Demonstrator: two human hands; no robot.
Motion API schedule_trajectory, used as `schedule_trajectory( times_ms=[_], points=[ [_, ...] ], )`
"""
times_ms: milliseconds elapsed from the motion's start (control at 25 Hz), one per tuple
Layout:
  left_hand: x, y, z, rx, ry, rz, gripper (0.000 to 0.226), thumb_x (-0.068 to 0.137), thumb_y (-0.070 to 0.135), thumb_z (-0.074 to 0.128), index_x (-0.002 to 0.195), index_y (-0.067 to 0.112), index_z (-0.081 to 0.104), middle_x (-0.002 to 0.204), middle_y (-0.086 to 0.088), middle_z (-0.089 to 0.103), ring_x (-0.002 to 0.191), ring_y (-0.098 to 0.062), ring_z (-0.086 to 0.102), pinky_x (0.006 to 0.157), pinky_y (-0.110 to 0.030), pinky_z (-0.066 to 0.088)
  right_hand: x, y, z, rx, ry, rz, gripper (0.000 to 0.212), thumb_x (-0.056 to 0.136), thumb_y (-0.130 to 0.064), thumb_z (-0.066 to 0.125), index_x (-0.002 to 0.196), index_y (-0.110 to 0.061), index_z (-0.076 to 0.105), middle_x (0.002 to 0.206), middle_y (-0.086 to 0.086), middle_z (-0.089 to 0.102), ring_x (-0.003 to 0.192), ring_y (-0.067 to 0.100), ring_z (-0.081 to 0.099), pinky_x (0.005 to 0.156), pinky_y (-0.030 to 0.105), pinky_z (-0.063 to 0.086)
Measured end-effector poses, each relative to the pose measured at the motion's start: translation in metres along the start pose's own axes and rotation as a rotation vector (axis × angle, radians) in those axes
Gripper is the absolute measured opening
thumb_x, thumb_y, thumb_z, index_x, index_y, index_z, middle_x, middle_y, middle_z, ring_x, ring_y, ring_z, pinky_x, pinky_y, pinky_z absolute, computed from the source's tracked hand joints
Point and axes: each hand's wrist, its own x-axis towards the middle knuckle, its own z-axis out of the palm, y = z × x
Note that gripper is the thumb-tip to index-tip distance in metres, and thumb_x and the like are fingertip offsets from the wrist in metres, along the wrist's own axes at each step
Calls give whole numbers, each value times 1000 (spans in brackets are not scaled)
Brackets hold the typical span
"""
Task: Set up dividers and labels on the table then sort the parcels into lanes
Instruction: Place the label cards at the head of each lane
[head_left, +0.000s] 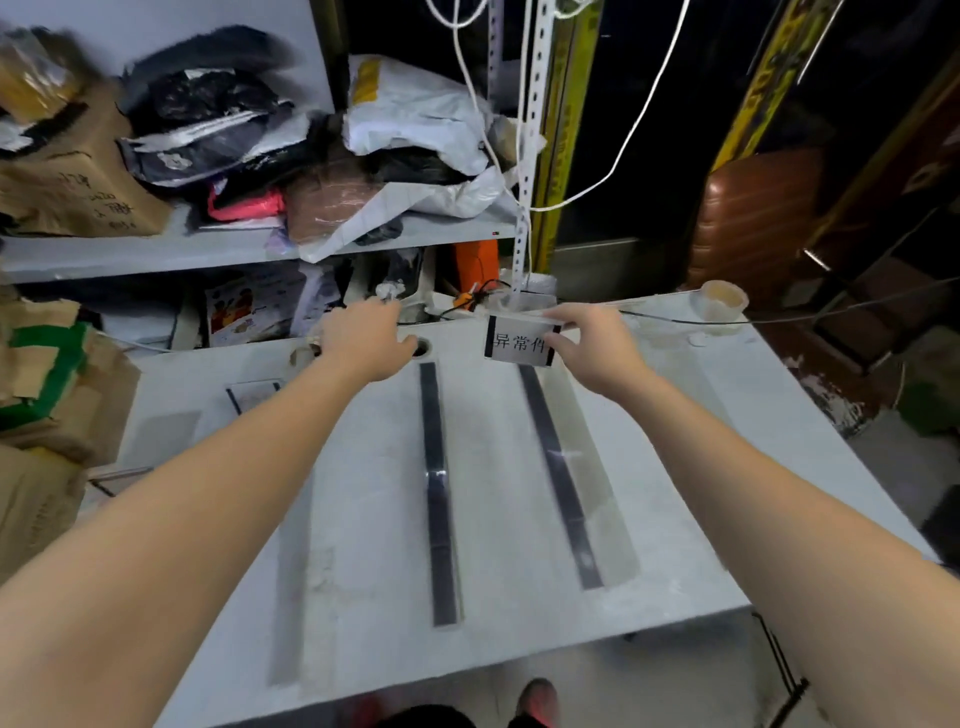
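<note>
- Right hand (587, 348): thumb and fingers pinch the right edge of a white paper label card (522, 345) with black printed characters and black tape along both side edges. The label card extends leftward from the fingertips, above the far end of the pale grey table top (363, 519). Contact with the table cannot be determined.
- Left hand (363, 338): its back faces the camera and the fingers point away over the far table edge — their state, curled or holding anything, cannot be determined.
- Round hole (423, 347) in the table: just right of the left hand's knuckles.
- Two long black tape divider strips: one (439, 493) starts just nearer than the hole, the other (558, 478) starts directly under the held label card. Both run toward the person.
- Second label (254, 395), blurred, lying flat: left of the left-hand fingers and nearer the person.
- Roll of clear tape (722, 306): well right of the right-hand fingers.
- Black and white plastic mailer parcels (405, 119): on a grey shelf (156, 249) beyond both sets of fingertips — none on the table.
</note>
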Motion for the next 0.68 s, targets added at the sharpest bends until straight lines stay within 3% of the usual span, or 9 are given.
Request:
schedule_trajectory(
  times_ms=[200,360,600,680],
  points=[
    [-1,77,-15,16,51,43,38,95,41,55,120,12,59,112,-11,65,102,-36,62,78,-39,43,-11,53,-48,15,46,54,30,99,-18,65,128,-14,70,128,3,71,114,20,63,86,28,46],
    [13,104,-12,-14,36,37,41,93,41,57,123,13,61,117,-10,65,109,-34,60,84,-42,46,-6,87,-65,9,47,91,32,99,-16,66,130,-12,69,130,7,69,117,26,63,91,36,52],
    [47,115,12,16,-3,60,47,95,44,55,133,15,53,114,-11,66,101,-36,64,76,-41,49,17,120,-54,-30,-3,170,34,98,-14,68,130,-5,68,130,12,69,116,29,65,90,31,48],
    [65,116,22,12,-26,67,45,97,44,53,130,14,51,112,-13,66,100,-37,64,69,-39,46,24,131,-44,-39,-12,183,32,97,-13,68,128,-5,69,128,12,70,114,30,66,91,35,51]
  ],
)
